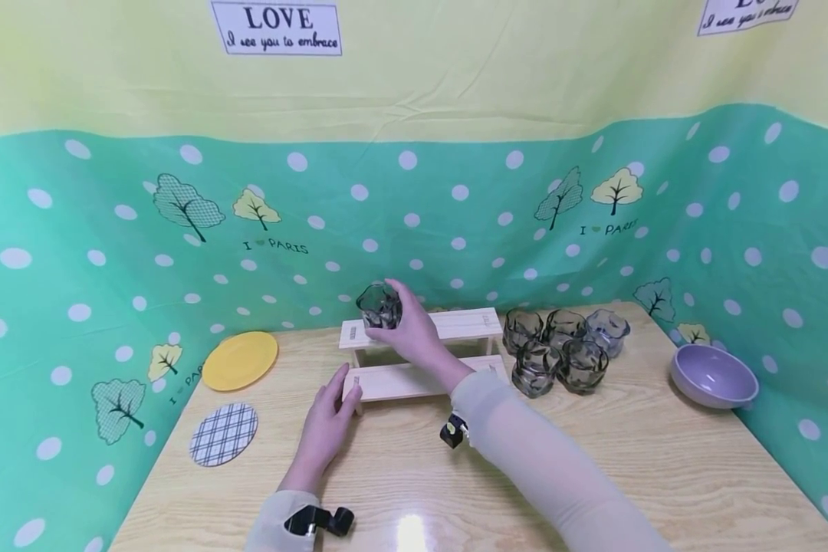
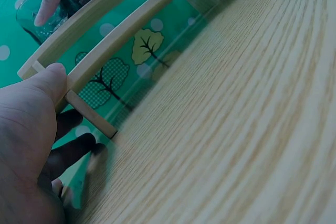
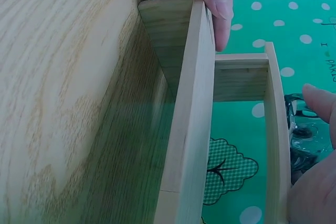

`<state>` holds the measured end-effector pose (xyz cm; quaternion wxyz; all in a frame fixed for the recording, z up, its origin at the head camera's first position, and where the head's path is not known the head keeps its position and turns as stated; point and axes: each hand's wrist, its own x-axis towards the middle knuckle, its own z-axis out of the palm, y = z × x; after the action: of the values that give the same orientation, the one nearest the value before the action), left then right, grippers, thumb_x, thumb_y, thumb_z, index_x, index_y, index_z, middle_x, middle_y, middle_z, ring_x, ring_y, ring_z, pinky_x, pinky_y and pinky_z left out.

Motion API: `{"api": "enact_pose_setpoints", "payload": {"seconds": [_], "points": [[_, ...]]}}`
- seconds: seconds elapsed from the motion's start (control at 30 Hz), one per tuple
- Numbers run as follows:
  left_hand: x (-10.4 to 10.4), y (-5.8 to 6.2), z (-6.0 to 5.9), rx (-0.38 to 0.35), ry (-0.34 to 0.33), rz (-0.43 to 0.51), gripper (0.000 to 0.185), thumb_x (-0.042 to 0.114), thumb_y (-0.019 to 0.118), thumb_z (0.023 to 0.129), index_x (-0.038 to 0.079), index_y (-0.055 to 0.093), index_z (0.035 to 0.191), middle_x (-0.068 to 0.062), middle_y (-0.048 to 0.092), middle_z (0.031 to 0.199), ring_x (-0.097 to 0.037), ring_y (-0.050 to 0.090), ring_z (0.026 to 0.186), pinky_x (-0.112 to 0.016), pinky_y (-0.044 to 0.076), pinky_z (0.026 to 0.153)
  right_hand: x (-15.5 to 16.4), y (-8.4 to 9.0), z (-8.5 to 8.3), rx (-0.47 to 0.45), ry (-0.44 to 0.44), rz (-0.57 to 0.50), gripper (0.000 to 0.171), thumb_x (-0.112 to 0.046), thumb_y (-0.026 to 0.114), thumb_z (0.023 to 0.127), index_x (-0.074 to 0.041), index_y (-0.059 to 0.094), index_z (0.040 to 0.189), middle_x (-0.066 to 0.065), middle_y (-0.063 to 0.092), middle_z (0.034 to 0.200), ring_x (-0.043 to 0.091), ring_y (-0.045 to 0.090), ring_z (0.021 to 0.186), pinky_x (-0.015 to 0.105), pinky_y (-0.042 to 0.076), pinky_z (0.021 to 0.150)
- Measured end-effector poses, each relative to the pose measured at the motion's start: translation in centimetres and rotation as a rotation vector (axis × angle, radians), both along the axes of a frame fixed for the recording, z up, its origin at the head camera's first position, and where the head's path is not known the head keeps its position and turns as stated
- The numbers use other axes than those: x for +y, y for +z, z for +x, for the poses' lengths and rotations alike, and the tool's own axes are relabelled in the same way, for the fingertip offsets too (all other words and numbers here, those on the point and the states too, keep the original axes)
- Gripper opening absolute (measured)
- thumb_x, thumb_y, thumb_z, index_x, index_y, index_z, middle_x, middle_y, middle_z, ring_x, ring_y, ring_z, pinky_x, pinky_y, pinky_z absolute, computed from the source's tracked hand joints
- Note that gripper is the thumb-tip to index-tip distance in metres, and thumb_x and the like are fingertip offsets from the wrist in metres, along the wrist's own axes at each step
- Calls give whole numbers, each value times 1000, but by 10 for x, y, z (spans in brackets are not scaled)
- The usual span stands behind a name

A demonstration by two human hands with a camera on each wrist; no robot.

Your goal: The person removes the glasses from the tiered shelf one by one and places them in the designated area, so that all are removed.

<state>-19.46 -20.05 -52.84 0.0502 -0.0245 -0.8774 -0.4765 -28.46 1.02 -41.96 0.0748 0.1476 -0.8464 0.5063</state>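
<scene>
A two-tier wooden rack (image 1: 393,382) stands on the table, seen from low down in both wrist views. My right hand (image 1: 414,330) holds a smoky glass cup (image 1: 378,308) at the left end of the upper tier. The cup is upright, its bottom at the board; whether its weight rests there I cannot tell. In the right wrist view the same glass cup (image 3: 303,135) shows partly behind the board. My left hand (image 1: 329,424) grips the left end of the lower tier, its thumb (image 2: 52,77) on the board and the other fingers beside the leg.
Several more smoky glass cups (image 1: 583,366) stand grouped right of the rack. A purple bowl (image 1: 714,376) sits at the far right. On the left lie a yellow plate (image 1: 240,360) and a checked round mat (image 1: 224,435). A green dotted cloth (image 1: 455,230) hangs behind the table.
</scene>
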Motion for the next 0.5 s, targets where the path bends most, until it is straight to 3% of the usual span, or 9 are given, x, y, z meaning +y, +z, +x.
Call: {"api": "enact_pose_setpoints", "payload": {"seconds": [0.5], "points": [[0,-2,-1,9,-10,4,73,55,55,115,14,38,173,-13,44,172,-52,18,164,-65,12,135,-2,-2,-2,15,-13,1,103,-26,97,89,-24,36,171,12,54,163,38,57,143,60,49,119]]}}
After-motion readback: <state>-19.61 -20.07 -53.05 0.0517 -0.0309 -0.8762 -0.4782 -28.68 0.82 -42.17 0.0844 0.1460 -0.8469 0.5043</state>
